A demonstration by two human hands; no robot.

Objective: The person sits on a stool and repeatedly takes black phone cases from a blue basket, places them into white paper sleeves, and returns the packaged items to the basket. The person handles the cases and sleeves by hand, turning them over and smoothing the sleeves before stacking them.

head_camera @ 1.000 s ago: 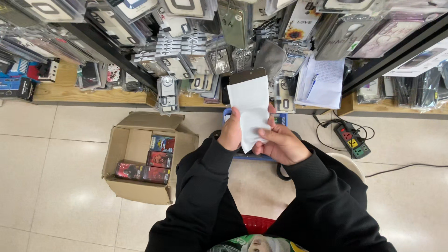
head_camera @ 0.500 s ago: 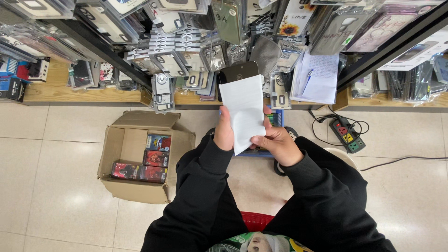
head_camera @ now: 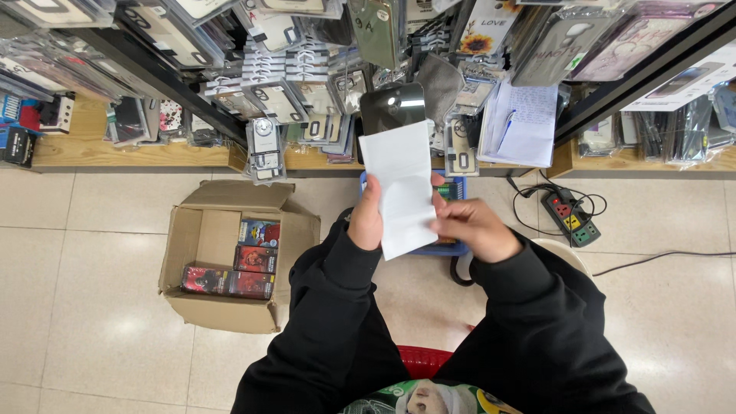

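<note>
I judge I'm mid-sleeving: left hand grips the white sleeve with the phone case sticking out, right hand pinches its edge, so next needs a steady pull.

Matt white paper sleeve over a glossy black phone case; open brown cardboard box, rough and matt; polished beige floor tiles; black cloth sleeves
</note>
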